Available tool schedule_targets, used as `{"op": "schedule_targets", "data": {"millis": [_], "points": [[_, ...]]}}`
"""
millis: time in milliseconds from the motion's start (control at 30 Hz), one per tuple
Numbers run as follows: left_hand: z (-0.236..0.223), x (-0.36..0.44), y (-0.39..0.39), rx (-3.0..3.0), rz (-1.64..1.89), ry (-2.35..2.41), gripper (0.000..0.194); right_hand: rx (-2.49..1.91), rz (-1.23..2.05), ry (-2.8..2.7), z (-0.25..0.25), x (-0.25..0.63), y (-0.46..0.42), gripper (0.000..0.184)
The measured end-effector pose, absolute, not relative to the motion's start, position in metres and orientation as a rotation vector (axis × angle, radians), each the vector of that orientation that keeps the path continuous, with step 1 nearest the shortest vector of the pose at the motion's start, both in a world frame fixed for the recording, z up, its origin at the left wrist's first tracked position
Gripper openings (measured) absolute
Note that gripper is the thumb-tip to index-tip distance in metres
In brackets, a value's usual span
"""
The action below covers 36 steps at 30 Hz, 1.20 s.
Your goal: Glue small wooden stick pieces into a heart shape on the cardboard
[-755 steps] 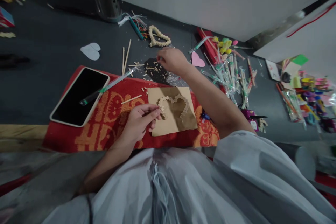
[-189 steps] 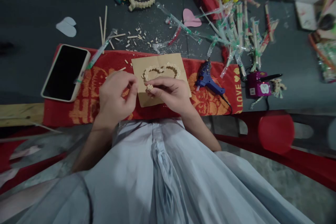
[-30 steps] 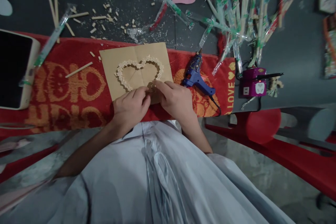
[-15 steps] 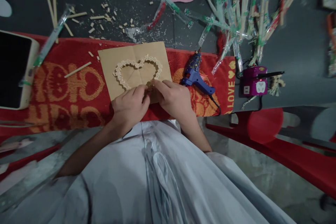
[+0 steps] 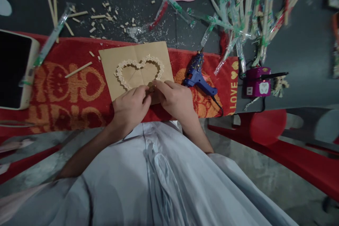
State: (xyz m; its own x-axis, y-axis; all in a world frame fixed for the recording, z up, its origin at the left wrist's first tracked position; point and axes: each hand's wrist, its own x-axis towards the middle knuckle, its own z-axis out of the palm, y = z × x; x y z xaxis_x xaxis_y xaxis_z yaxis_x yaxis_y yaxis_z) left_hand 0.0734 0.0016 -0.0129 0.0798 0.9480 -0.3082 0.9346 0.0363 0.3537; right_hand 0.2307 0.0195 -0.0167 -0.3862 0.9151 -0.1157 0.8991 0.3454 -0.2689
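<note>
the bare left hand (image 5: 132,104) and bare right hand (image 5: 175,99) met at the near end of the beige, heart-shaped outline of small pieces (image 5: 140,65) on tan card (image 5: 109,67), seemingly to steady it; whether their bunched fingers clamped anything, i couldn't tell.

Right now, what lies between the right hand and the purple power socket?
The head view shows the blue glue gun and its black cord lying on the red towel.
</note>
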Motion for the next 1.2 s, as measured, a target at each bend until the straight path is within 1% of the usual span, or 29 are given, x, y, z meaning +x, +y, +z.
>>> {"op": "schedule_targets", "data": {"millis": [467, 1200], "points": [[-0.0202, 0.0712, -0.0038, 2.006, 0.128, 1.871, 0.036, -1.715, 0.411, -2.559, -0.0155, 0.2304, 0.0201, 0.036], [-0.018, 0.073, -0.0037, 1.988, 0.072, 1.858, 0.036, -1.707, 0.425, -2.561, -0.0144, 0.2305, 0.0202, 0.037]]}}
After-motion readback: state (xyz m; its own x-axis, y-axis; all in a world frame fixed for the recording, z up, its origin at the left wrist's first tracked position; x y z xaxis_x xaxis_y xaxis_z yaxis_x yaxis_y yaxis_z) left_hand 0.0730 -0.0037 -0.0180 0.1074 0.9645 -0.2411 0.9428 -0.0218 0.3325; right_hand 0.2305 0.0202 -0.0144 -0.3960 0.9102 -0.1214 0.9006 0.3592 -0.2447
